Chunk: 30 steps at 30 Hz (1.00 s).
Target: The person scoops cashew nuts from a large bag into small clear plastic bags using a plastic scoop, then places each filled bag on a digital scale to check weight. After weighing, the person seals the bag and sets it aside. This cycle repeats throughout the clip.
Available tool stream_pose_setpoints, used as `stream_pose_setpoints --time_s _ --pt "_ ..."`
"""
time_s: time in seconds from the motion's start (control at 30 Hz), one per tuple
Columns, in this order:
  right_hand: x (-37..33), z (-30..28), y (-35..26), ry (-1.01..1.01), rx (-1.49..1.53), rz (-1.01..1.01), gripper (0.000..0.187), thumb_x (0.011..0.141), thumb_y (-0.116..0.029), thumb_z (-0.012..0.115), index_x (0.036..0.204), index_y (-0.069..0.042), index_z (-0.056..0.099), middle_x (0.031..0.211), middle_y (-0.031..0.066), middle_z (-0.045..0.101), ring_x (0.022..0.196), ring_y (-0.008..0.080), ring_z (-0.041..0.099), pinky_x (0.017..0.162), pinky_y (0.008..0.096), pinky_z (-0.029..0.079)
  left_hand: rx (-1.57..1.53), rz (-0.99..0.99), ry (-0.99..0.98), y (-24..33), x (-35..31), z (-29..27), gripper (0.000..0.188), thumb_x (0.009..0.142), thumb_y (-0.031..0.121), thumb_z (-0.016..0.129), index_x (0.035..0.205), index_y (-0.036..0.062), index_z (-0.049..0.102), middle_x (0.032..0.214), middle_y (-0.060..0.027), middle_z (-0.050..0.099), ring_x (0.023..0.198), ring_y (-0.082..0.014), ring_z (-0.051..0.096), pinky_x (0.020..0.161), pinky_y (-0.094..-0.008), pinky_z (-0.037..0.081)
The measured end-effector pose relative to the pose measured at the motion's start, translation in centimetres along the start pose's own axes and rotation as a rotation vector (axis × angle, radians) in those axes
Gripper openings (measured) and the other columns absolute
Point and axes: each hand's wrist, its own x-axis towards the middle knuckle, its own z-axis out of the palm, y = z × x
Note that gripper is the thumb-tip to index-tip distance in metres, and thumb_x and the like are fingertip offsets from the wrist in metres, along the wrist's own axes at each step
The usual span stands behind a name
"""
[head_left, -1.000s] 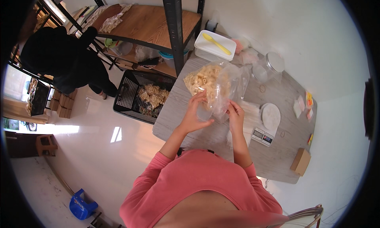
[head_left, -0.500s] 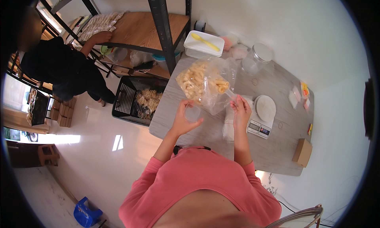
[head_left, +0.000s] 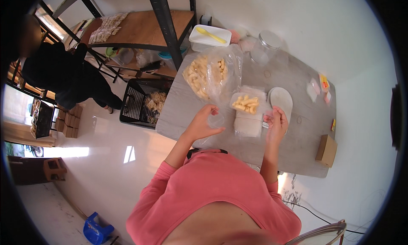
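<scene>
Centrally, the left hand (head_left: 200, 125) grasps a clear cup (head_left: 216, 119) between thumb and fingers, while the right hand (head_left: 276, 122), right of centre, pinches the handle of a clear scoop (head_left: 262, 106). The scoop carries pale yellow snack pieces (head_left: 245, 103) above a whitish plastic bundle (head_left: 247, 126). Similar pieces fill a transparent bag (head_left: 225, 85) at upper centre, lying on the grey counter (head_left: 229, 147). A kitchen scale (head_left: 281, 98) is partly hidden behind the right hand; a black crate (head_left: 128, 102) stands left of centre, beside the counter.
</scene>
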Motion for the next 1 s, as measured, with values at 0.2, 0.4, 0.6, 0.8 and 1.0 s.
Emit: stream_pose_setpoints --time_s 0.2,0.4,0.6,0.8,1.0 --pt "-2.2 -0.8 -1.3 -0.226 -0.285 -0.015 0.017 0.088 -0.011 0.054 0.099 0.001 0.059 0.072 0.0081 0.062 0.056 0.0138 0.06 0.053 0.0236 0.047 0.183 0.146 -0.047 1.6 0.6 1.1 0.067 0.057 0.022 0.078 0.111 0.0012 0.045 0.107 -0.0151 0.051 0.104 -0.0304 0.049 0.09 -0.0373 0.038" --pt "-3.2 2.7 -3.9 -0.501 -0.656 -0.224 0.016 0.084 -0.005 0.058 0.099 0.0 0.061 0.069 0.006 0.061 0.057 0.0101 0.06 0.052 0.0208 0.046 0.264 0.221 -0.115 2.6 1.0 1.7 0.069 0.055 0.021 0.078 0.112 0.0017 0.045 0.108 -0.016 0.05 0.103 -0.0328 0.048 0.091 -0.0381 0.038" --pt "-3.9 5.3 -5.8 -0.447 -0.697 -0.436 0.017 0.08 -0.003 0.061 0.097 0.0 0.062 0.069 0.008 0.062 0.058 0.0092 0.061 0.052 0.0211 0.047 0.066 0.117 -0.052 2.6 0.4 1.5 0.068 0.056 0.021 0.079 0.112 0.0013 0.044 0.106 -0.0152 0.051 0.102 -0.0297 0.05 0.089 -0.0357 0.04" --pt "-3.2 4.6 -7.1 -0.095 -0.404 -0.409 0.014 0.084 -0.005 0.059 0.095 0.002 0.061 0.078 0.0073 0.064 0.065 0.0131 0.062 0.06 0.024 0.05 -0.195 0.026 0.008 0.5 -0.5 -0.1 0.068 0.058 0.019 0.079 0.113 0.0039 0.044 0.105 -0.0116 0.052 0.098 -0.0251 0.051 0.088 -0.0334 0.041" --pt "0.0 6.1 -1.4 -0.115 -0.261 -0.429 0.01 0.088 -0.005 0.055 0.095 0.002 0.058 0.081 0.0066 0.062 0.074 0.0136 0.063 0.067 0.0254 0.05 0.04 -0.015 0.211 -2.4 -2.0 -3.9 0.063 0.06 0.017 0.077 0.113 0.0053 0.045 0.105 -0.0091 0.053 0.1 -0.0223 0.053 0.09 -0.0351 0.04"
